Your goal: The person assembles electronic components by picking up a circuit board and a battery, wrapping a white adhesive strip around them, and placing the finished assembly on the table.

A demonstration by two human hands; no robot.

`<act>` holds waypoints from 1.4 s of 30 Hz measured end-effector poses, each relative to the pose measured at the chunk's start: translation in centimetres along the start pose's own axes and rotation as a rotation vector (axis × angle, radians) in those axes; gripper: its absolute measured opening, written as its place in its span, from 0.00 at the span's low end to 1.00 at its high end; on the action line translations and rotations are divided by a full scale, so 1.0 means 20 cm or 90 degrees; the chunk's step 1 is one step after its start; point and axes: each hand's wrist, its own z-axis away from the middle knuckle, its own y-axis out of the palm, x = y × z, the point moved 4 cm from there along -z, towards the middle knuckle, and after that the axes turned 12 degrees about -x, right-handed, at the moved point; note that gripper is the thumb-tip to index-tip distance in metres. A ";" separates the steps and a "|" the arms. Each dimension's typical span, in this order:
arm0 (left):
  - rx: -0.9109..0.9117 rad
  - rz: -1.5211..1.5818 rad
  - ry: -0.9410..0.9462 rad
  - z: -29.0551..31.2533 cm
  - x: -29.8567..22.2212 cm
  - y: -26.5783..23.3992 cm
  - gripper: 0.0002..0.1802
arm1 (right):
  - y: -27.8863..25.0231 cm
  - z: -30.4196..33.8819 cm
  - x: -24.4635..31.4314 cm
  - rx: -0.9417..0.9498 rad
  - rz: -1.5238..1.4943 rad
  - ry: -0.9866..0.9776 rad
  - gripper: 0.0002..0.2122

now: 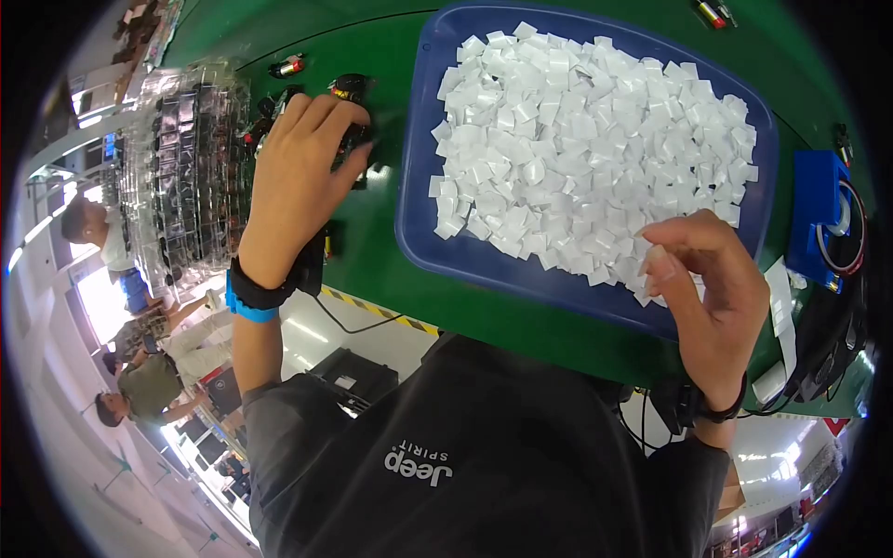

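Observation:
Over a cluster of small dark parts at the left, my left hand (302, 167) has its fingers curled down and its thumb off to the side. A black part (352, 139) shows between thumb and index finger, but the fingertips are mostly hidden. Just beyond them lies a black part with a gold-coloured band (350, 86). A blue tray (417, 177) holds a thick layer of small white square pieces (577, 149). Above its near right corner, my right hand (712, 288) is closed in a pinch, with a small white piece (648, 266) at the thumb and index tips.
Stacked clear plastic trays (191, 167) stand left of my left hand. On the green table (372, 270) lie a small red-and-gold part (288, 66) and, at the right, a blue tape dispenser (817, 214) beside a white strip (781, 312). Other people (149, 391) are farther off at left.

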 end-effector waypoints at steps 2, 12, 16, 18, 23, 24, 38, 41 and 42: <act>-0.119 0.068 -0.054 -0.02 0.00 -0.06 0.10 | 0.01 0.00 0.01 -0.007 -0.005 -0.003 0.07; -0.169 0.788 -0.238 -0.18 -0.46 -0.22 0.11 | 0.02 0.01 0.05 -0.027 -0.035 -0.049 0.16; -0.085 0.943 -0.163 -0.25 -0.68 -0.17 0.14 | -0.01 -0.01 0.03 -0.069 0.012 -0.140 0.20; -0.074 0.978 -0.139 -0.27 -0.74 -0.15 0.15 | -0.04 -0.02 0.01 -0.092 -0.034 -0.095 0.20; -0.132 0.953 -0.117 -0.29 -0.79 -0.12 0.15 | -0.09 -0.01 -0.02 -0.120 -0.028 -0.148 0.18; -0.127 0.926 -0.117 -0.29 -0.79 -0.12 0.15 | -0.09 -0.02 -0.03 -0.122 -0.028 -0.145 0.18; -0.187 0.887 -0.020 -0.28 -0.80 -0.10 0.17 | -0.11 -0.03 -0.05 -0.100 -0.113 -0.132 0.16; -0.064 0.945 -0.140 -0.28 -0.77 -0.07 0.14 | -0.10 -0.03 -0.06 -0.083 -0.090 -0.189 0.16; -0.065 0.946 -0.141 -0.28 -0.76 -0.07 0.14 | -0.09 -0.02 -0.05 -0.081 -0.070 -0.235 0.16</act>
